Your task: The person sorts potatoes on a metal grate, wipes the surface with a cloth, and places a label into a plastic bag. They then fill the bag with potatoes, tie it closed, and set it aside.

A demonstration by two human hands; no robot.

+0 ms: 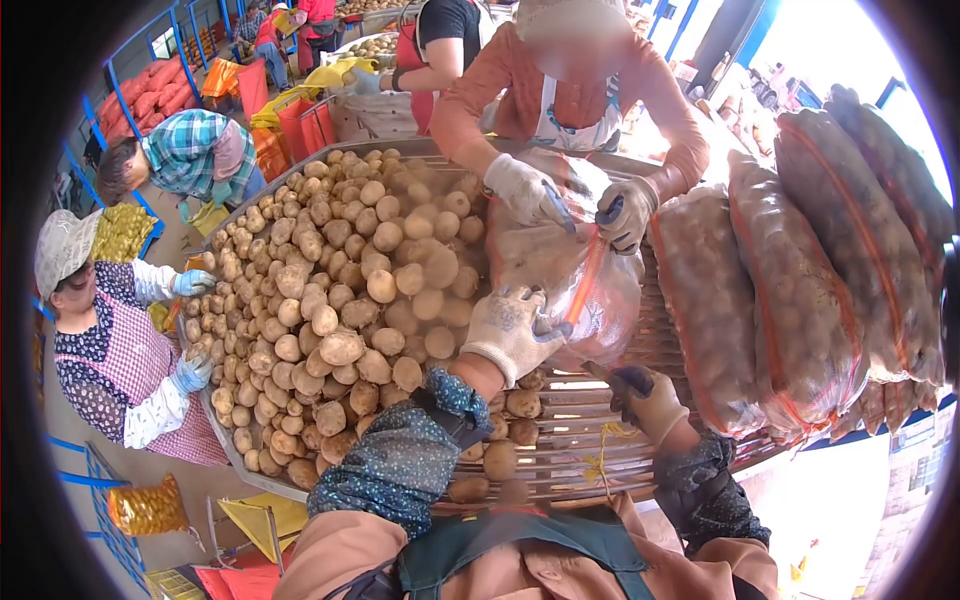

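My left hand (513, 330), in a whitish work glove, is closed on the near end of a mesh bag (545, 262) with an orange stripe. The bag lies on a slatted metal table (575, 440). Right of it, my right hand (648, 398), gloved with dark fingers, is curled low over the slats near the bag's lower edge; whether it grips anything is too small to tell. Across the bag, a co-worker's two gloved hands (575, 208) hold its far part. A large heap of potatoes (340, 300) spreads left of the bag, and loose potatoes lie beside my left forearm.
Filled mesh bags (815, 260) lie side by side at the right. A co-worker in a checkered apron (165, 385) reaches to the heap's left edge. Another in a plaid shirt (195, 150) bends behind. A yellow cloth (268, 520) hangs at lower left.
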